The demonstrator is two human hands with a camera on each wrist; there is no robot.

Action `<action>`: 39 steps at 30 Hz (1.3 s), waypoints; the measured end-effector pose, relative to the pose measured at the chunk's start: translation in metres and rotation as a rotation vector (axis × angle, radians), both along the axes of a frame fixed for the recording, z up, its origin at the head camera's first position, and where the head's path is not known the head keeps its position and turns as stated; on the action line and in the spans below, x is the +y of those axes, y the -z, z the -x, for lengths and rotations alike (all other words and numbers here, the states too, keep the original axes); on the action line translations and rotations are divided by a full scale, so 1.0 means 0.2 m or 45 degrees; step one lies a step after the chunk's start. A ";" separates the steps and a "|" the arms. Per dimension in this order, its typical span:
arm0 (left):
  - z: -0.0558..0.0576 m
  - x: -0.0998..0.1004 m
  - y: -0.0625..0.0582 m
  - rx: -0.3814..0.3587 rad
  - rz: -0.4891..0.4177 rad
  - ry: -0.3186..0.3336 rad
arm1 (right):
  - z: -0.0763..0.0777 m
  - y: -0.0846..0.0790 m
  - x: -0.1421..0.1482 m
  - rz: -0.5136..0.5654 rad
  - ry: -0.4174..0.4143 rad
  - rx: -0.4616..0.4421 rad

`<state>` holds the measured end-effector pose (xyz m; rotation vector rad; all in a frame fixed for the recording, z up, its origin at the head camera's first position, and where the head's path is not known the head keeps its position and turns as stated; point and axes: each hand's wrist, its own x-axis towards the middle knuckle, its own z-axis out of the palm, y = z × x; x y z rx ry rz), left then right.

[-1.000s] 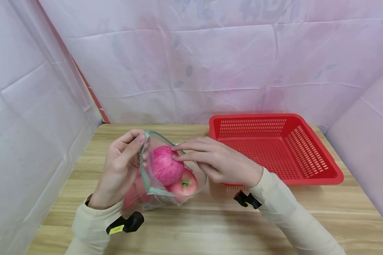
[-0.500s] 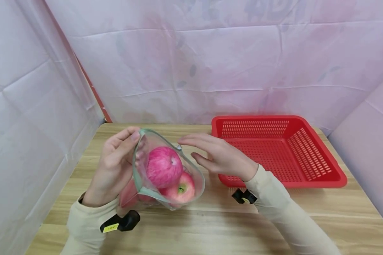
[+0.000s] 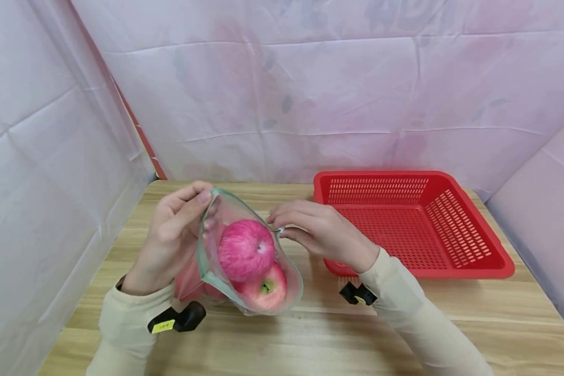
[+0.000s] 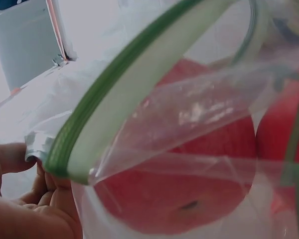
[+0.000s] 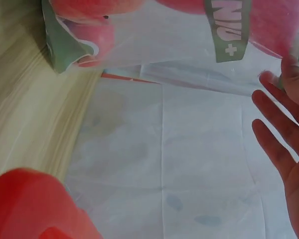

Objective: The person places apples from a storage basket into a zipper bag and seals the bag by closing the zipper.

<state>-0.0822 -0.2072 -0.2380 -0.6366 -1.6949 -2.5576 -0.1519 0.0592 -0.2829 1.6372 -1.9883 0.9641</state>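
Observation:
A clear zip bag [image 3: 298, 284] with a green closure strip [image 4: 104, 79] gapes upward over the table. My left hand [image 3: 171, 237] pinches its far left corner between thumb and fingers. At the rim's right side, the thumb and fingertips of my right hand [image 3: 317, 230] pinch a small white slider [image 3: 280, 230]. A bright pink apple [image 3: 245, 250] lies uppermost inside, against a paler red apple [image 3: 265, 287]. More red fruit [image 3: 190, 277] shows through the bag's left side, partly behind my left wrist. In the right wrist view the other right fingers spread loosely.
A red plastic basket [image 3: 493, 261] with slotted walls stands at the table's right, just beyond my right forearm. Pale printed cloth [image 3: 338, 94] hangs behind the wooden table [image 3: 310, 339] and along both sides.
My right hand has left the top apple, drawn back to the right, then closed its fingers on the slider at the rim. The bag's mouth has tilted wider; my left hand keeps its corner.

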 end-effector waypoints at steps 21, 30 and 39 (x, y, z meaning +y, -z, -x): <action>0.07 -0.09 -0.09 0.008 0.252 -0.075 | -0.07 -0.12 0.15 0.189 0.244 0.104; 0.06 -0.10 -0.07 0.041 0.329 0.048 | -0.09 -0.18 0.18 0.286 0.358 0.142; -0.01 -0.09 -0.02 0.034 0.525 0.092 | -0.12 -0.21 0.20 0.396 0.489 0.076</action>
